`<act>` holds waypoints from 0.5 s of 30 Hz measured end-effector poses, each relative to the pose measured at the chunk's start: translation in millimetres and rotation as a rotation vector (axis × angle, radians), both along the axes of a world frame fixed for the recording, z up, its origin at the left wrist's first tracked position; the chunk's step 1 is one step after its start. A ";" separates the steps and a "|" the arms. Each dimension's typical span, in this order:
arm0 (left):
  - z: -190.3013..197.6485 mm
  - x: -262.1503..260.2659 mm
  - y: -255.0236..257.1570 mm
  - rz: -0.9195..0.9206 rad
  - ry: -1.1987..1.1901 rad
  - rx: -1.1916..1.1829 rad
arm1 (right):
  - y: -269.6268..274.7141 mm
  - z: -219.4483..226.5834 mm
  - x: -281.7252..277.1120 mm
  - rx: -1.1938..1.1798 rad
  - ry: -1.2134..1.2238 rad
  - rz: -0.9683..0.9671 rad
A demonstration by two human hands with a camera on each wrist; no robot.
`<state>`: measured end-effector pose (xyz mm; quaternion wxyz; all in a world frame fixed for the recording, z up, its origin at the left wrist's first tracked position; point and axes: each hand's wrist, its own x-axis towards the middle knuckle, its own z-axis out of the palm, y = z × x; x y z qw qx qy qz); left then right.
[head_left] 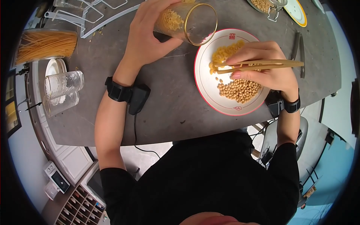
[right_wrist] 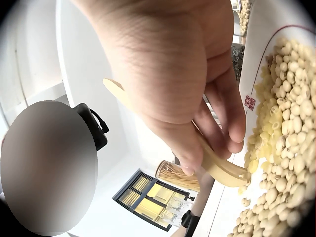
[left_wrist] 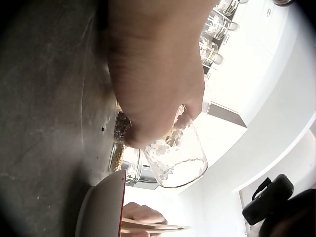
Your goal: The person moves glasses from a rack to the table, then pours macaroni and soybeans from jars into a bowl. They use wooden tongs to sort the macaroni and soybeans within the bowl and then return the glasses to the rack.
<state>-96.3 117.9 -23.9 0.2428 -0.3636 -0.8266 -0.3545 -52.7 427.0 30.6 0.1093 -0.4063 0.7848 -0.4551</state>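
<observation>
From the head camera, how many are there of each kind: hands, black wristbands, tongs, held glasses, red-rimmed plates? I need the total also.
Hands: 2
Black wristbands: 2
Tongs: 1
Held glass: 1
Red-rimmed plate: 1
Total: 7

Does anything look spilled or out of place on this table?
A few small yellowish bits lie loose on the table beside the white rack, as if spilled. A dark speck near the table's front edge also looks stray.
</observation>
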 end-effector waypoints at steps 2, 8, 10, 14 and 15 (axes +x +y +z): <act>-0.5 1.1 -0.1 0.003 -0.007 0.002 | 0.7 -2.6 -0.5 0.008 0.032 0.007; -0.1 0.2 0.2 -0.017 0.005 0.020 | 2.1 -4.4 3.4 0.032 -0.012 -0.033; 0.1 1.0 0.5 -0.016 0.000 0.012 | 0.3 -3.3 6.4 0.049 -0.006 -0.047; 2.2 1.9 1.5 0.002 0.041 0.002 | -2.3 -2.3 7.3 0.056 -0.030 -0.078; 2.4 2.3 1.8 -0.001 0.033 0.008 | -2.6 -1.1 7.5 0.061 -0.028 -0.074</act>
